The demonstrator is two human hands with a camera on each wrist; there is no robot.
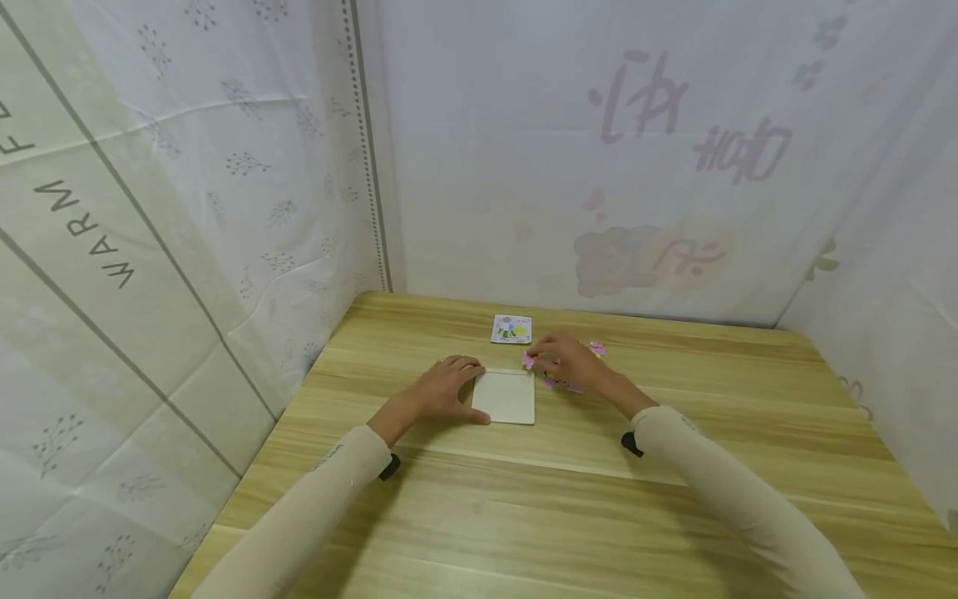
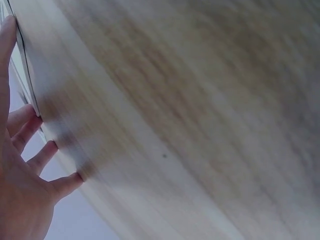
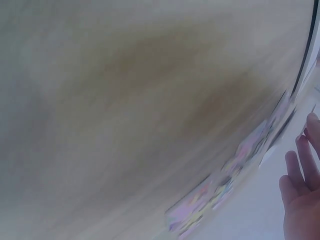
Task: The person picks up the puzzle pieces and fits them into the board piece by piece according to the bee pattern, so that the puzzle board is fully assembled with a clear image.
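A white square board (image 1: 505,398) lies on the wooden table, with a narrow strip along its far edge. My left hand (image 1: 443,389) rests at the board's left side, thumb on the near corner and index fingertip at the far corner. In the left wrist view, the left hand's (image 2: 25,175) other fingertips touch the tabletop. Just beyond the board's far right corner, my right hand (image 1: 570,359) pinches a small pink puzzle piece (image 1: 527,360). More colourful puzzle pieces (image 3: 192,202) lie on the table under and beside the right hand, partly hidden by it in the head view.
A square picture card (image 1: 512,329) with a green and yellow cartoon lies behind the board. One pink piece (image 1: 597,349) shows right of the right hand. Printed fabric curtains (image 1: 524,166) enclose the table (image 1: 479,516) at the back and both sides.
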